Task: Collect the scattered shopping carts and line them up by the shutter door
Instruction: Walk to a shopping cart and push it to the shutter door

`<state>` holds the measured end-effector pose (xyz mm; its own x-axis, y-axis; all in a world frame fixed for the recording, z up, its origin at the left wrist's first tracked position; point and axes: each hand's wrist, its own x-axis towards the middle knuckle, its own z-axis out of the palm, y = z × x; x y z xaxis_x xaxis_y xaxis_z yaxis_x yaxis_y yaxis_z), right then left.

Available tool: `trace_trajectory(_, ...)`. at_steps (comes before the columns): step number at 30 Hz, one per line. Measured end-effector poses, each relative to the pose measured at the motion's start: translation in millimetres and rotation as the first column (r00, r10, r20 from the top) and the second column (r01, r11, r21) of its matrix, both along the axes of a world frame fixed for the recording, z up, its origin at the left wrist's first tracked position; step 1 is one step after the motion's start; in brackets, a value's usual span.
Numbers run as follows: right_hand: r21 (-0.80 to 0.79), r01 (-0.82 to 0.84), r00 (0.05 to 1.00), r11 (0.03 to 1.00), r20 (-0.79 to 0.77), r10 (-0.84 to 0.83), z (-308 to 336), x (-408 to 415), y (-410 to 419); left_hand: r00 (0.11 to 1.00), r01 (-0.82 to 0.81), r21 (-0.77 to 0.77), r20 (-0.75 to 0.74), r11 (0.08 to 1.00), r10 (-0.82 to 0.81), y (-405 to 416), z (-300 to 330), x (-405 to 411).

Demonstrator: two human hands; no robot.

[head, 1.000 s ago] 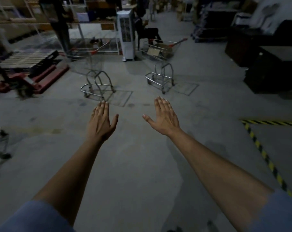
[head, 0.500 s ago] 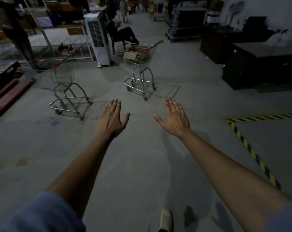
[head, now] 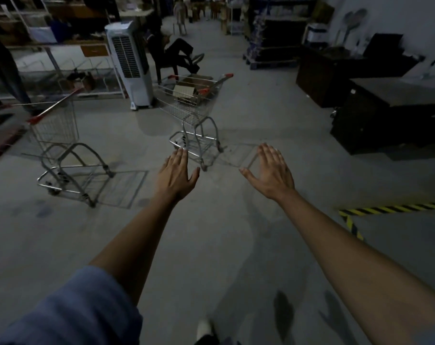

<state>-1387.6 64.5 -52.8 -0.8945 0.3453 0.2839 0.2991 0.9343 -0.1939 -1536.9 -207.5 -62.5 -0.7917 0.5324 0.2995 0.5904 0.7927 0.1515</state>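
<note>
Two wire shopping carts with red handles stand on the grey concrete floor. The nearer-centre cart (head: 191, 113) holds cardboard pieces and stands just beyond my hands. The second cart (head: 57, 135) is off to the left, empty. My left hand (head: 176, 174) is stretched forward, palm down, fingers apart, holding nothing, its fingertips near the centre cart's base in the view. My right hand (head: 271, 171) is held out the same way to the right of that cart. Neither hand touches a cart.
A white tower air cooler (head: 129, 63) stands behind the carts. A person sits on a chair (head: 176, 56) beside it. Dark desks (head: 386, 105) line the right side. Yellow-black hazard tape (head: 386, 210) marks the floor at right. Shelving (head: 49, 58) fills the back left.
I have walked forward and turned slightly left to right, so both carts are closer and larger. My open hands stay stretched out ahead, now level with the centre cart's base.
</note>
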Motion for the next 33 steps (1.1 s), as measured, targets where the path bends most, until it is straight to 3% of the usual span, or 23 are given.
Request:
trace_trajectory(18,0.033,0.109,0.990,0.993,0.082,-0.112,-2,-404,407,0.990,0.127,-0.022,0.067,0.992,-0.126,417,-9,-450)
trace_trajectory(26,-0.024,-0.025,0.990,0.999,0.135,0.028,-27,-646,541,0.998,0.001,-0.096,0.069,0.995,0.006,512,-35,-661)
trace_trajectory(29,0.000,-0.102,0.983,0.995,0.156,0.100,-22,-740,577,0.992,-0.123,-0.077,0.033,0.989,0.125,539,-29,-730)
trace_trajectory(33,-0.023,-0.201,0.958,0.979,0.203,0.201,-16,-866,602,0.968,-0.228,-0.050,0.101,0.972,0.232,561,-40,-801)
